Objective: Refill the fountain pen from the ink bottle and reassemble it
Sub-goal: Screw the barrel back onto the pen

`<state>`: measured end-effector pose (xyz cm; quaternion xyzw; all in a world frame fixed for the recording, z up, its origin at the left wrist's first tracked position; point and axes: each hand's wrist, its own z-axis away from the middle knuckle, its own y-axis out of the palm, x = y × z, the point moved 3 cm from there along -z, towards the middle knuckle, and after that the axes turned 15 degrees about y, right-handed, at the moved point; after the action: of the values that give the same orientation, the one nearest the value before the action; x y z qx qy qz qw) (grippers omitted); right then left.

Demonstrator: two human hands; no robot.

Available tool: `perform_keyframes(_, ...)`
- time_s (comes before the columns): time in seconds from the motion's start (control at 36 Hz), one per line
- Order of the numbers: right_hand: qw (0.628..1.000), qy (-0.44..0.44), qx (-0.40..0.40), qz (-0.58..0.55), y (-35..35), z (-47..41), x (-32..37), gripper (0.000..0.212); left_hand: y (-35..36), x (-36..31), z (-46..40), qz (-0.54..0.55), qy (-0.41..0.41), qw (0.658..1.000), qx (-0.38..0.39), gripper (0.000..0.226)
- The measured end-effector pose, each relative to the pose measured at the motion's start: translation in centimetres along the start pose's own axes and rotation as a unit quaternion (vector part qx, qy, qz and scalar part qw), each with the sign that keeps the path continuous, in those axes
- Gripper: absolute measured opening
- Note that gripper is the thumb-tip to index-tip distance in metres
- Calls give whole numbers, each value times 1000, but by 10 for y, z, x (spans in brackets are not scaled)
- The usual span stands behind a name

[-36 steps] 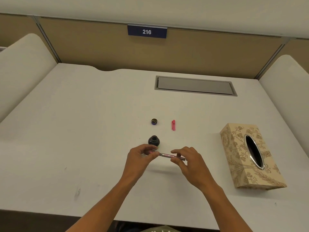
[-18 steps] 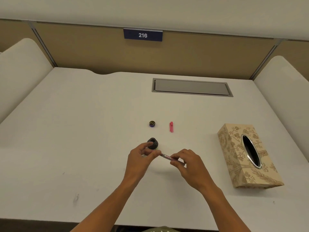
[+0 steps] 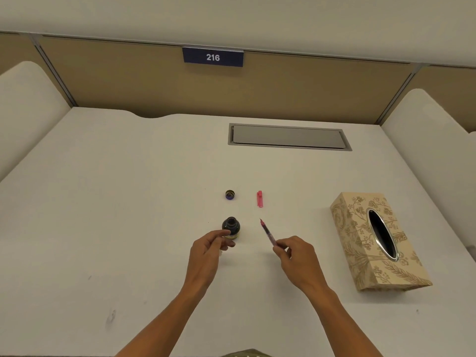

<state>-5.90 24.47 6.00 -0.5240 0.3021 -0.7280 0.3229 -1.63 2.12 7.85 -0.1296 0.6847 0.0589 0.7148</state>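
pen (image 3: 266, 231) sits pinched in your right hand (image 3: 296, 256), tip angled up and away, above the desk (image 3: 128, 202). your left hand (image 3: 208, 249) pinches the open ink bottle (image 3: 231, 226) at its base. bottle cap (image 3: 230, 195) and pink pen cap (image 3: 259, 199) lie beyond.

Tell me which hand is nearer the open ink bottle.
Left. The left hand is right at the ink bottle, fingertips at its lower side. The right hand is off to the bottle's right, holding the pen.
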Motion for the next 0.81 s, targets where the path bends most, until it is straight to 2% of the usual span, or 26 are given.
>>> perform_keyframes(0.28,998,56,15,34,15,-14,5,21,3,16,-9,-45,3,998,42,49)
perform_keyframes(0.56,996,79,14,48,25,-24,12,20,14,27,-6,-76,-17,989,127,51)
perform_keyframes(0.81,993,88,9,73,31,-27,12,17,16,34,-6,-78,-14,986,149,52)
